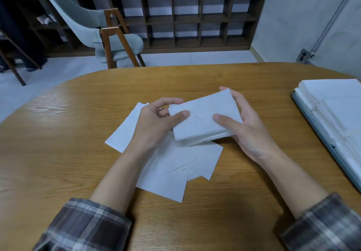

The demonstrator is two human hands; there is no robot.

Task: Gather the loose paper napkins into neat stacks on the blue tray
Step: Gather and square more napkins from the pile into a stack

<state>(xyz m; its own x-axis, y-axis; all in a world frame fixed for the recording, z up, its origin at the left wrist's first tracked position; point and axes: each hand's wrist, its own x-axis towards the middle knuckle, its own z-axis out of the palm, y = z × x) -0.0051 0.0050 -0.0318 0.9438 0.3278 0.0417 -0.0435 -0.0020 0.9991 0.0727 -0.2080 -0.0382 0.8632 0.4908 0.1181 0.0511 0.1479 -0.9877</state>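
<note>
Two thumbs press down on top of a small stack of napkins (205, 120), which is held just above the table. The left hand (156, 122) grips the stack's left end, with its thumb on top and its fingers curled round the far corner. The right hand (249, 127) grips the right end, with its thumb on top and its fingers wrapped along the far right edge. The stack is white, folded, and tilted so that its right end points away.

Beneath the hands, loose napkins (172, 164) lie overlapping at different angles on the wooden table (68, 143), near its middle. Both forearms reach in from the near edge, in rolled plaid sleeves (88, 225).

At the right edge of the table, well apart from the hands, sits the blue tray (317, 131). It holds tidy white napkin piles (336, 102) side by side.

Beyond the table stand a grey chair (93, 28) with wooden legs and a dark cubby shelf (195, 16) along the far wall.
</note>
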